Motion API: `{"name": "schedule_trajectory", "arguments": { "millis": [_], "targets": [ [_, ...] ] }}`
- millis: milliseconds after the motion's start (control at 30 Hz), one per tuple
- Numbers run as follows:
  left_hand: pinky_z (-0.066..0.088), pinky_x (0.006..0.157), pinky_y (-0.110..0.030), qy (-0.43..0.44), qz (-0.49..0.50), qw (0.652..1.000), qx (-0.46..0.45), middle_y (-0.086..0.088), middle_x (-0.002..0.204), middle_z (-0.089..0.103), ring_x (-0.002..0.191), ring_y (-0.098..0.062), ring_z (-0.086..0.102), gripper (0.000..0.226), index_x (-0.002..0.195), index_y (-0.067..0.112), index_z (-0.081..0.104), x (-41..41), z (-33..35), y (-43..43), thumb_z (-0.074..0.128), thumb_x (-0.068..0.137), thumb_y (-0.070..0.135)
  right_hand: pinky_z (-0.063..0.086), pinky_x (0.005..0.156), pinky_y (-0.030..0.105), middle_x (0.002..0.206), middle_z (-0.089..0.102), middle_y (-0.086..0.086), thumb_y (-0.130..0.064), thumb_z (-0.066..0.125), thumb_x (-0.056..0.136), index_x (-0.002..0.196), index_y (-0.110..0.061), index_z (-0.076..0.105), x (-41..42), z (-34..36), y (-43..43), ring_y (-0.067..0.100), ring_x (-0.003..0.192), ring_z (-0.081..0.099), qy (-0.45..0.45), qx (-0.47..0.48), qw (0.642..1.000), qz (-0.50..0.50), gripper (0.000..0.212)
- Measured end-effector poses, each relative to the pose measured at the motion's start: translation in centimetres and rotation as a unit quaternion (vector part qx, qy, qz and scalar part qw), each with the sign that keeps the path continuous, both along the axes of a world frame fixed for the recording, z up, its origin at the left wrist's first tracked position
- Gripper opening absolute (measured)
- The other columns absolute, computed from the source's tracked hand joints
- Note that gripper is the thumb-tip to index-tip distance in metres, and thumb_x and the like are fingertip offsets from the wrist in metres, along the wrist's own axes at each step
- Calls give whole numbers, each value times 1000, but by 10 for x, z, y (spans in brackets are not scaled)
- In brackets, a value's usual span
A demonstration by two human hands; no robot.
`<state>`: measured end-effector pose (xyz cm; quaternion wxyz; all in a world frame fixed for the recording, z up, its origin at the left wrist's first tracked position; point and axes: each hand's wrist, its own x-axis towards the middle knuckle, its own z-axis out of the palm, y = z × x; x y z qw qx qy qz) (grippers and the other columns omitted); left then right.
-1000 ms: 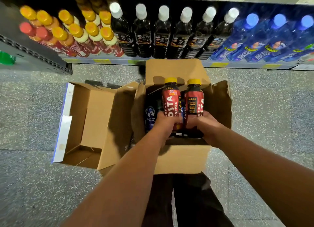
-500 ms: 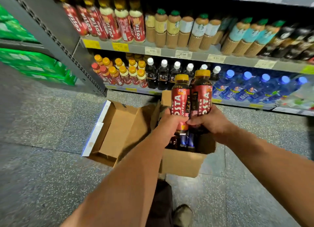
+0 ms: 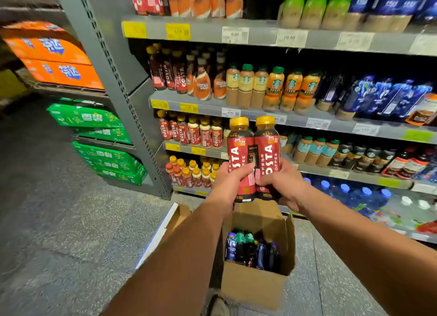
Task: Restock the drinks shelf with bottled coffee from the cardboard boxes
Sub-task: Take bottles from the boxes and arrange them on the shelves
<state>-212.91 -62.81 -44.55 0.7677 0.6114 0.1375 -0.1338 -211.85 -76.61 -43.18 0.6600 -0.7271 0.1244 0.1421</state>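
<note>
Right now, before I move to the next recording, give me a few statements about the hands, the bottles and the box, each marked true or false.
1. The left hand grips the left Costa bottle, and the right hand grips the right Costa bottle. True.
2. Both held bottles have green caps. False: the caps are yellow.
3. The cardboard box on the floor is empty. False: dark bottles stand inside it.
4. The held bottles are side by side, caps up. True.
5. The green cases are stacked to the right of the drinks shelf. False: they are to its left.
</note>
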Motion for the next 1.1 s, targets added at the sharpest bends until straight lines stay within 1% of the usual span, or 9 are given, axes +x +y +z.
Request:
{"name": "schedule_trajectory", "arguments": {
  "millis": [100,200,267,333,400,467,700,833,1100],
  "targets": [
    [55,86,-44,-27,10,1000,9,-4,103,72,91,-22,70,35,114,23,55,-5,33,19,71,83,26,54,86,40,105,67,10,11,73,71,120,-9,47,-1,32,19,25,97,66,-29,13,999,11,59],
    [54,89,-48,-41,27,999,18,-3,105,71,94,-24,69,44,118,22,54,-6,60,40,73,80,29,52,79,32,105,66,8,6,76,71,119,-12,47,-2,58,39,21,95,65,-51,14,998,17,59],
    [54,88,-47,-54,31,998,24,-3,105,70,93,-23,69,46,119,22,52,-7,76,53,73,79,30,52,84,35,104,67,7,3,78,69,113,-14,50,0,71,53,21,97,64,-60,3,998,21,55],
    [54,89,-47,-64,34,997,23,-3,107,70,94,-24,69,50,120,23,52,-6,89,68,75,76,31,51,93,44,105,69,8,-2,83,64,112,-13,53,2,86,69,24,98,66,-69,-14,997,28,58],
    [54,89,-47,-79,36,996,23,-4,105,70,94,-25,69,41,115,21,55,-4,102,85,73,79,26,50,95,47,106,68,9,-5,85,60,116,-10,51,5,99,85,26,99,66,-76,-28,996,30,65],
    [55,88,-45,-88,36,995,24,-4,103,71,93,-24,69,32,109,21,57,-2,113,104,72,80,23,50,95,46,108,67,10,0,83,64,117,-10,49,6,111,104,26,100,65,-82,-37,996,21,64],
    [51,61,-23,-118,34,992,26,1,97,70,80,-13,68,29,107,22,57,7,143,175,71,82,22,49,95,48,107,68,8,-2,86,61,119,-8,53,18,132,175,27,100,65,-96,-48,994,-3,67],
    [55,74,-31,-122,35,992,27,-1,98,72,87,-18,70,25,102,23,60,18,153,211,72,81,23,51,94,46,104,69,7,-2,86,61,116,-8,56,29,141,210,25,96,66,-111,-40,993,-11,63],
    [54,74,-26,-118,36,991,52,2,98,73,89,-16,70,27,105,23,68,58,131,257,74,80,26,50,94,45,102,67,3,-4,87,61,118,-8,52,66,125,248,23,96,64,-108,-72,991,-10,66]
  ]
}}
